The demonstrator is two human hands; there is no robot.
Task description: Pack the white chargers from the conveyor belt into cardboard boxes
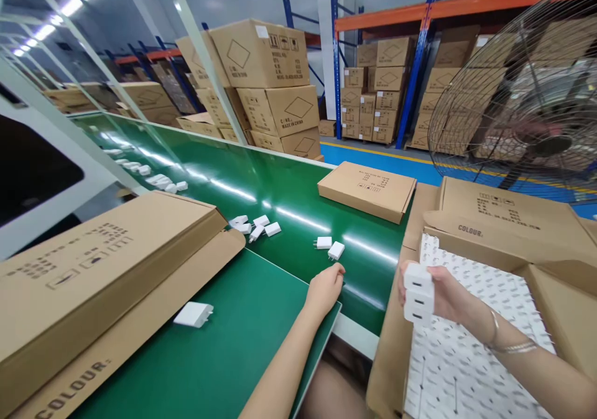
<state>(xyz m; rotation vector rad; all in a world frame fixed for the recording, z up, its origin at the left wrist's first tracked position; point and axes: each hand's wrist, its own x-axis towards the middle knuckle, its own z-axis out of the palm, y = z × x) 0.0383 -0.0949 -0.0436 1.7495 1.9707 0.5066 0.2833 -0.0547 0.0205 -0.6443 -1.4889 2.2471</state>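
Stacked in my right hand (443, 291) are white chargers (418, 294), their port ends facing the camera. That hand is above the left part of an open carton (466, 344) filled with rows of white chargers. My left hand (325, 288) is over the belt's near edge, its fingers curled together; whatever they may hold is hidden. Two white chargers (336, 250) lie on the green belt (298, 207) just beyond it. Farther left is a small group of chargers (256, 227). One more charger (193, 314) rests on the green side board (186, 369).
A closed flat carton (368, 189) sits across the belt's far edge. A large carton (107, 251) covers the left of the board. More chargers (149, 173) are up the belt. Behind stand stacked boxes (280, 108) and a fan (536, 96) at the right.
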